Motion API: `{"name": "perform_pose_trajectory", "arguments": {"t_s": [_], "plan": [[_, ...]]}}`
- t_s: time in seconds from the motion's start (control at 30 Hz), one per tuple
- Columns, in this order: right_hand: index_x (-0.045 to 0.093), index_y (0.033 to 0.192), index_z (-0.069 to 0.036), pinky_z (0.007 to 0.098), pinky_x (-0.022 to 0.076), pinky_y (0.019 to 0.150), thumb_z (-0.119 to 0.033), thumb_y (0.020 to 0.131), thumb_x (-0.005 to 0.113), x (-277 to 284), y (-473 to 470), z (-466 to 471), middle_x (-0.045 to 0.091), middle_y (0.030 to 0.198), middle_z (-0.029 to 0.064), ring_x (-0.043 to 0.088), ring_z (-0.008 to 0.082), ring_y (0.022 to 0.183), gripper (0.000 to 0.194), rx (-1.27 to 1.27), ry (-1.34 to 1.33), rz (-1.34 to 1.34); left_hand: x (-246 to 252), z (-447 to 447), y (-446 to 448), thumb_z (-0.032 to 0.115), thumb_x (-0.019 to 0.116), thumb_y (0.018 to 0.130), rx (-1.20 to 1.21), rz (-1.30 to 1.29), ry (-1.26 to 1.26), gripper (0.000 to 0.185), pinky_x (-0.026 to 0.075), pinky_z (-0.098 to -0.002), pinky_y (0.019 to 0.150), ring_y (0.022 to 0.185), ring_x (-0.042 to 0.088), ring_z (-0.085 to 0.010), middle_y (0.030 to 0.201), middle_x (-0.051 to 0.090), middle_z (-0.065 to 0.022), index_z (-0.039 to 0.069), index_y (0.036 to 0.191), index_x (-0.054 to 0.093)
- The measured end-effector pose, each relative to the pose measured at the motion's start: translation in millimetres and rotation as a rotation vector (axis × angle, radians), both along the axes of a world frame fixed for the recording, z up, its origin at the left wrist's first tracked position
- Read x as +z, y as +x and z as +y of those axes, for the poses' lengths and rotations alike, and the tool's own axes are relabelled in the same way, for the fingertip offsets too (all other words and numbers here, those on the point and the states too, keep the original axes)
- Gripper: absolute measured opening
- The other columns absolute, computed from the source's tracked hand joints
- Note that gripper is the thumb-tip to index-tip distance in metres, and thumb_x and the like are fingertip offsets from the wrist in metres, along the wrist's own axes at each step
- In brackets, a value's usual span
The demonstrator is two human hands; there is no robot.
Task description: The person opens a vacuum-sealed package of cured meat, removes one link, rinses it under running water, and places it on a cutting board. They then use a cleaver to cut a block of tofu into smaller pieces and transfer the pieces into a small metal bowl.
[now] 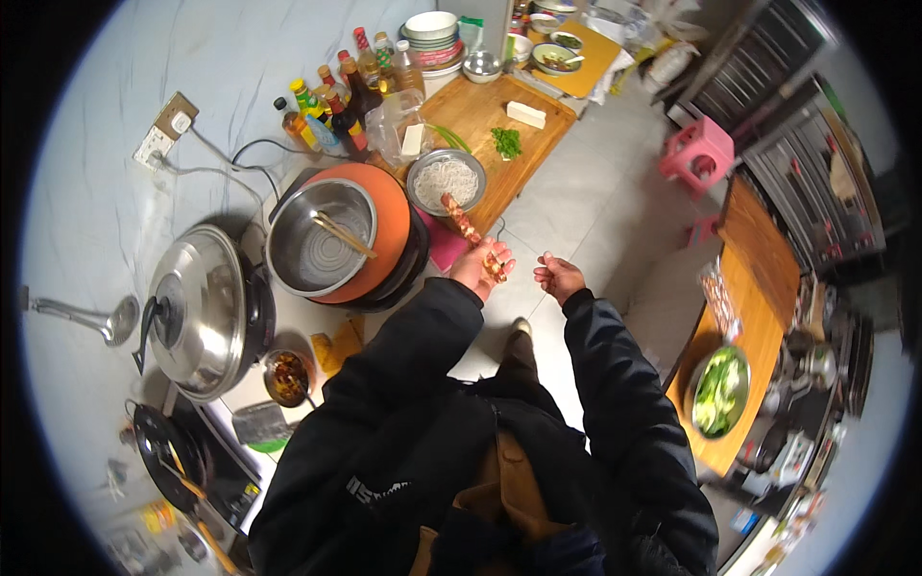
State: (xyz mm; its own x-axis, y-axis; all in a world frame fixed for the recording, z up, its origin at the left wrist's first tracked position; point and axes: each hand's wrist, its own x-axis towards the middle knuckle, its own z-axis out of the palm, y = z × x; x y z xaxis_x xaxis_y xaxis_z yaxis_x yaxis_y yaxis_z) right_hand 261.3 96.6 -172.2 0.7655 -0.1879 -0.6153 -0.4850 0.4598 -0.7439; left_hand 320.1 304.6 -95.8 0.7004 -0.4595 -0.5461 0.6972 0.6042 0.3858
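Mottled red-and-white cured sausage (pixel 461 218) lies across the palm and fingers of my left hand (pixel 481 269), palm up. One length juts out toward a metal bowl of pale thin noodles (pixel 446 181). A shorter piece (pixel 495 268) rests at the fingers. My right hand (pixel 562 278) is a short way to the right over the floor, fingers loosely curled and nothing seen in it. Beyond the noodle bowl, a wooden cutting board (pixel 461 101) bears chopped green herbs (pixel 506 142), a white block (pixel 526 114) and green stalks (pixel 451 137).
A steel pot (pixel 288 248) with chopsticks sits on an orange round surface at the left. Nearby are a lidded wok (pixel 194 309), sauce bottles (pixel 333 108) and a bowl of dark food (pixel 288 378). Leafy vegetables fill a bowl (pixel 720 392) at the right; a pink stool (pixel 697 155) stands behind.
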Motion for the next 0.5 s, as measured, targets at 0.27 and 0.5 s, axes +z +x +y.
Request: {"name": "perform_pose_trajectory", "arguments": {"t_s": [0.27, 0.5], "plan": [[0.059, 0.098, -0.001, 0.026, 0.0525, 0.055, 0.005, 0.081, 0.058, -23.7, 134.7, -135.1, 0.063, 0.087, 0.015, 0.063, 0.019, 0.068, 0.019, 0.177, -0.263, -0.062, 2.6, -67.9, 102.7, 0.014, 0.053, 0.093, 0.093, -0.084, 0.04, 0.008, 0.052, -0.0426, 0.081, 0.083, 0.06, -0.0228, 0.089, 0.059, -0.0076, 0.007, 0.095, 0.051], [0.039, 0.127, -0.009, 0.0399, 0.0559, 0.069, 0.012, 0.07, 0.061, -29.6, 206.9, -184.4, 0.05, 0.113, 0.0171, 0.058, 0.0273, 0.09, 0.065, 0.206, -0.017, 0.077, -26.0, -93.7, 231.0, 0.014, 0.05, 0.095, 0.095, -0.212, 0.218, 0.012, 0.048, -0.0364, 0.06, 0.071, 0.06, -0.0225, 0.077, 0.06, -0.0097, 0.005, 0.088, 0.052]]}}
